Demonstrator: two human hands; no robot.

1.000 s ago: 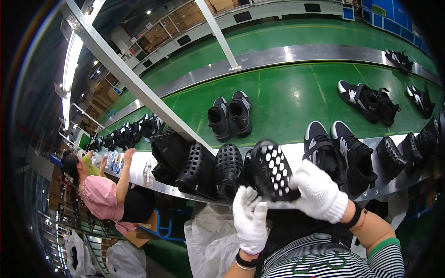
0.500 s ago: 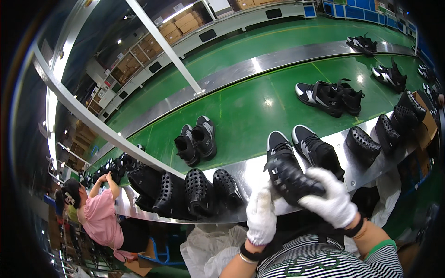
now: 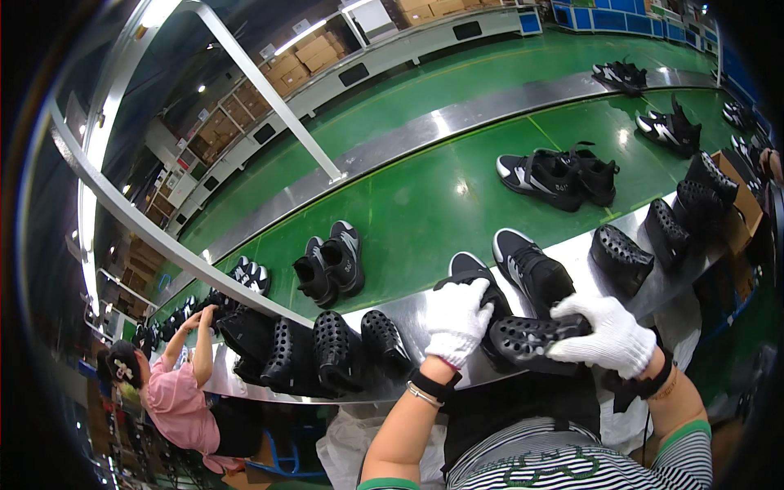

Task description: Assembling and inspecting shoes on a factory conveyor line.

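Both my hands wear white knit gloves. My right hand (image 3: 608, 336) is closed on the end of a black shoe-shaped form with round holes (image 3: 527, 336), held low over the bench edge. My left hand (image 3: 457, 322) grips a black sneaker with a silver toe (image 3: 469, 265), its fingers over the upper near the opening. The glove and the form hide the rear of that sneaker. Its matching sneaker (image 3: 535, 269) stands just right of it, touched by neither hand.
Several black perforated forms stand along the metal bench edge (image 3: 416, 314), left (image 3: 336, 351) and right (image 3: 622, 257). Sneaker pairs sit on the green belt (image 3: 416, 212). A white frame post (image 3: 188, 249) slants across the left. A person in pink (image 3: 175, 380) works farther left.
My left hand has moved up from beside the bench edge onto the sneaker. The perforated form in my right hand has come lower and turned more level. The view has shifted slightly.
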